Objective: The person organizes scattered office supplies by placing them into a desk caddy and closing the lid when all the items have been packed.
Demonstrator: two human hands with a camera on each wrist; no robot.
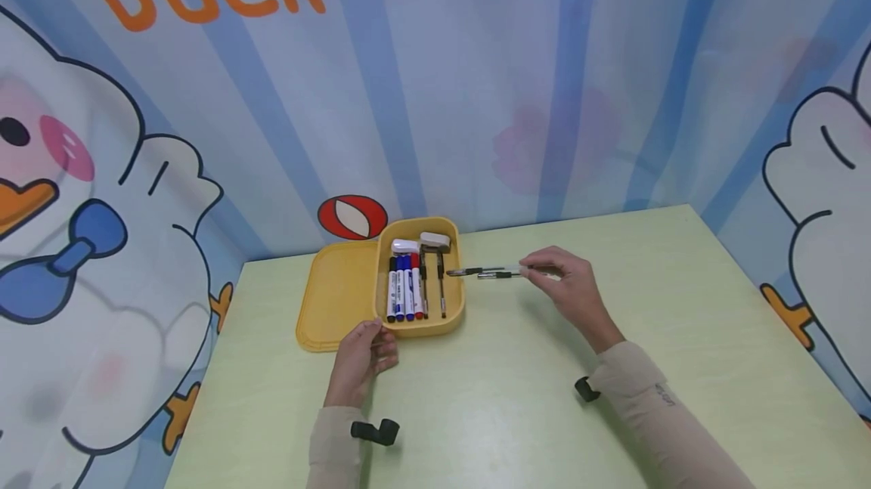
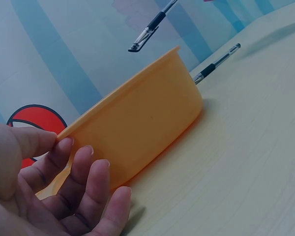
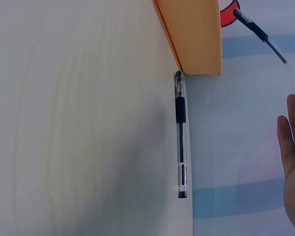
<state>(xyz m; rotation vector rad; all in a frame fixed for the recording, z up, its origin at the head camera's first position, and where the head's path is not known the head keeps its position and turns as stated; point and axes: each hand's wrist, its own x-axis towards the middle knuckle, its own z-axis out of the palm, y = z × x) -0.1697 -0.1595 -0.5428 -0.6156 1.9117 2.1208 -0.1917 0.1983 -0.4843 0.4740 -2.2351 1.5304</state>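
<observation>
In the head view a yellow plastic box (image 1: 435,329) stands at the back of the table, with several markers (image 1: 404,289), two black gel pens (image 1: 441,285) and two white blocks (image 1: 406,246) inside. My left hand (image 1: 364,357) pinches the rim at its front left corner between thumb and forefinger. To the right of the box, my right hand (image 1: 570,285) holds a clear gel pen (image 1: 471,271) by its far end, black grip and tip pointing left toward the box. The right wrist view shows this pen raised off the table. Below it another gel pen (image 3: 181,132) lies on the table.
A flat yellow lid (image 1: 336,292) lies against the left side of the box. Behind the pale green table (image 1: 476,413) hangs a striped cloth (image 1: 463,96) with cartoon ducks, close to the box's back edge.
</observation>
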